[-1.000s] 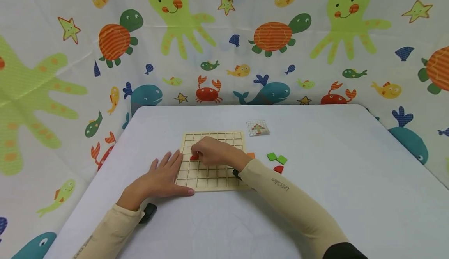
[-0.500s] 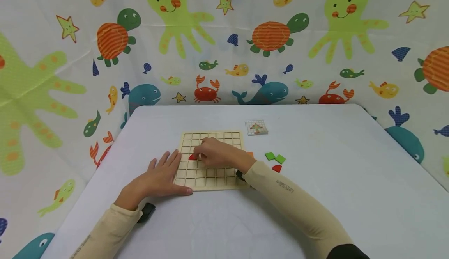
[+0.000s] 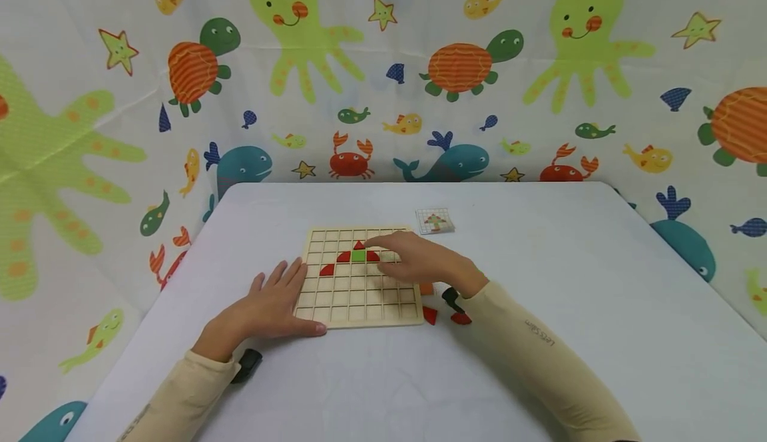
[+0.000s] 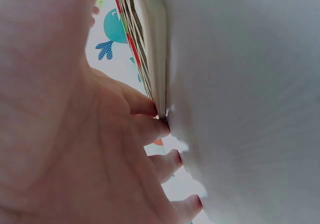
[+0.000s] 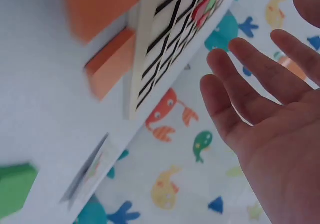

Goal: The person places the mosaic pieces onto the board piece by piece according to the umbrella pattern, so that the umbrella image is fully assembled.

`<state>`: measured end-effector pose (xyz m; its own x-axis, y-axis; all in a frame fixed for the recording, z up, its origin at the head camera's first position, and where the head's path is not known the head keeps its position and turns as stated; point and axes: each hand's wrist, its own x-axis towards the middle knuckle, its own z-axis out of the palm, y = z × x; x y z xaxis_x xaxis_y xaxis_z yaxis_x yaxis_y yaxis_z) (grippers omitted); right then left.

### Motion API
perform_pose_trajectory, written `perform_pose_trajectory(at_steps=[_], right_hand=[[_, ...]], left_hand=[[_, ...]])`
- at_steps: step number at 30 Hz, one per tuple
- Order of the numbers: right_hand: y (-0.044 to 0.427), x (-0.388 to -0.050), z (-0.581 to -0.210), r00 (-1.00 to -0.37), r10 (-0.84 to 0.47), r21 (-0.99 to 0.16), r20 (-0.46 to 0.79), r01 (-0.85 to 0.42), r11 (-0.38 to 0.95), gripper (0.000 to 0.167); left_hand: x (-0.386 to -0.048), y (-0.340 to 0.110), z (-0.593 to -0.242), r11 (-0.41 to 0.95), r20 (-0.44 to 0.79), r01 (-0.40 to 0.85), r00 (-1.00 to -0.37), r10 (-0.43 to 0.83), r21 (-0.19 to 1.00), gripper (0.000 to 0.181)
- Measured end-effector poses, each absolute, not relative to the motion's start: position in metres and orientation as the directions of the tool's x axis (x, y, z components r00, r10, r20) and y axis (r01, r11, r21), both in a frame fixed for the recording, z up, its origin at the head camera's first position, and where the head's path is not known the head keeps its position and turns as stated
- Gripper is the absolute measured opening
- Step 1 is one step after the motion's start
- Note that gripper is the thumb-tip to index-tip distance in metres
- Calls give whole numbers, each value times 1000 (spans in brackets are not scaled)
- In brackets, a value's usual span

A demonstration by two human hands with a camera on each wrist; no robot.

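A wooden grid board [image 3: 359, 305] lies on the white table. My left hand [image 3: 266, 312] rests against its left edge with fingers spread and straight; in the left wrist view, the fingertips [image 4: 165, 129] touch beside the board's side. On the grid lie a red quarter-round piece [image 3: 326, 269], another red piece [image 3: 343, 257], a green square [image 3: 358, 255], a red triangle [image 3: 359, 245] and a red piece [image 3: 373, 256] partly by my fingers. Over the right part of the board hovers my right hand [image 3: 419, 259]. In the right wrist view, its fingers [image 5: 260, 74] are loosely extended, with nothing held.
Right of the board lie an orange piece [image 3: 426, 289], a red piece [image 3: 429, 315] and a red quarter-round [image 3: 461, 319]. A green piece [image 5: 15, 189] shows in the right wrist view. Behind stands a small picture card [image 3: 435, 221] near a patterned curtain [image 3: 371, 62].
My right hand has let go of the leftmost red piece and moved right, uncovering the pieces in the board's middle. The left hand has stayed at the board's edge.
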<state>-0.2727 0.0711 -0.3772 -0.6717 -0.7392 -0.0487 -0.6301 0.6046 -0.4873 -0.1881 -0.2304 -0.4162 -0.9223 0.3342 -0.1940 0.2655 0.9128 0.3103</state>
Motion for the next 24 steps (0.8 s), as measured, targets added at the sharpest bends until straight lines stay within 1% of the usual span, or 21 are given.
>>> perform_pose_trajectory(at_steps=[3, 6, 12, 17, 20, 24], right_hand=[[89, -271, -374, -704, -707, -510, -70, -584, 632, 54], [105, -274, -372, -724, -686, -516, -79, -559, 649, 54], [123, -284, -372, -763, -635, -524, -120, -494, 693, 44], [129, -290, -376, -782, -597, -492, -180, -454, 743, 36], [130, -292, -379, -788, -582, -461, -201, -448, 766, 30], [130, -293, -382, -779, -595, -422, -197, -481, 769, 22]], left_hand=[[-188, -231, -418, 912, -191, 268, -922, 336, 310, 134], [-188, -231, -418, 911, -189, 272, -922, 339, 311, 134], [-189, -232, -419, 912, -189, 268, -923, 336, 311, 134], [-189, -233, -419, 911, -182, 268, -924, 335, 313, 135], [-189, -233, -419, 909, -183, 269, -923, 338, 319, 135], [-189, -232, -418, 908, -183, 275, -922, 343, 317, 135]])
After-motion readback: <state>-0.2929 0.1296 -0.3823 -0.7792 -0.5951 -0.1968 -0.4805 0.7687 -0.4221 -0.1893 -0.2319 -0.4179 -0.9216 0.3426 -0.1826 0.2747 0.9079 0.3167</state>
